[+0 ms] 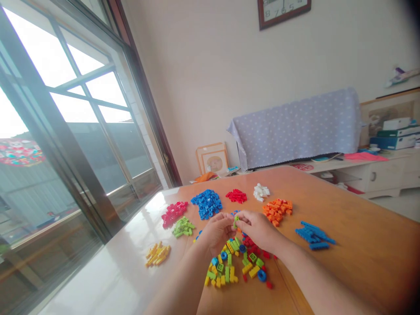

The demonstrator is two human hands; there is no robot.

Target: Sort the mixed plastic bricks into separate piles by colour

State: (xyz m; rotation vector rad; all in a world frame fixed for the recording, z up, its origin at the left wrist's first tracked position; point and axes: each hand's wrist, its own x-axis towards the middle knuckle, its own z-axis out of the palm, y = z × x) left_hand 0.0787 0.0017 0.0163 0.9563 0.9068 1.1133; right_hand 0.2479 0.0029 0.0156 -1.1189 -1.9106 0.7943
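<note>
A small light green building block [236,222] is held above the table between my two hands. My right hand [257,226] pinches it from the right, thumb and fingers closed. Coming from the left, my left hand [219,230] has curled fingers that meet the block's left side; its fingertips are partly hidden. Below both hands lies a mixed heap of building blocks [227,273] in yellow, green, red and blue, some of them round blue pieces. The hands cover the far part of this heap.
Single-colour piles ring the heap: yellow [158,253], light green [183,226], pink [174,214], blue [206,203], red [236,195], white [261,191], orange [278,211] and long blue pieces [314,235]. The wooden table [357,232] stands near a window and a low cabinet [382,177].
</note>
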